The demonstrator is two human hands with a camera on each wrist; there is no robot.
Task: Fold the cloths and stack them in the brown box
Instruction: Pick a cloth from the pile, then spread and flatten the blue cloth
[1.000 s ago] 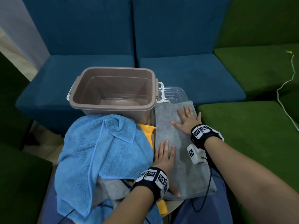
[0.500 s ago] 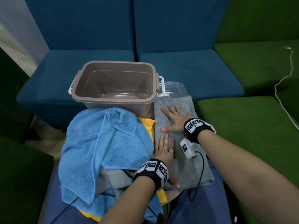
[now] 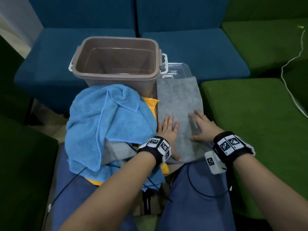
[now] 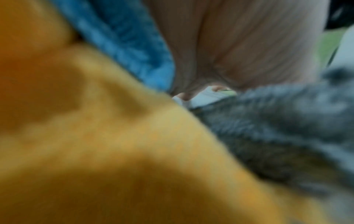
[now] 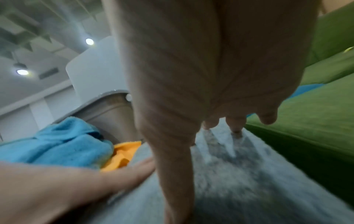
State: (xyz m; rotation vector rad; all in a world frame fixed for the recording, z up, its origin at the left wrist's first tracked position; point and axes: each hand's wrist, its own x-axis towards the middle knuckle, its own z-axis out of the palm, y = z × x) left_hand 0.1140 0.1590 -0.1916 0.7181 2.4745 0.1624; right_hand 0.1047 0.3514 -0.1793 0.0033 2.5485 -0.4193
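**Entry: grey cloth flattened beside open box**

Moved since one second ago: the right hand (image 3: pixel 202 129) has been drawn back from the far part of the folded grey terry cloth (image 3: pixel 179 100) to its near part, level with the left hand (image 3: pixel 168 130). Both hands are laid flat on the cloth, fingers straight and spread; nothing is gripped.

1. Folded grey terry cloth: a long rectangle, set lengthwise away from the person. Its far edge rests on a clear plastic lid (image 3: pixel 178 70); its left edge runs just beside the box wall and a yellow cloth (image 3: pixel 150 101); its right edge runs close along a green upholstered seat (image 3: pixel 250 114). Bare cloth lies beyond the fingertips.

2. Brown rectangular plastic box (image 3: pixel 115 77): upright, lid off, white side handles. No cloth is seen inside. It stands at the far left of the grey cloth.

3. Crumpled light blue towel (image 3: pixel 106 122): heaped in front of the box, over the yellow cloth and a second grey cloth (image 3: pixel 116 150), touching the left hand's outer side.

4. Blue upholstered seats (image 3: pixel 191 47): behind the box.

The left wrist view is blurred; only yellow, blue and grey fabric are told apart.
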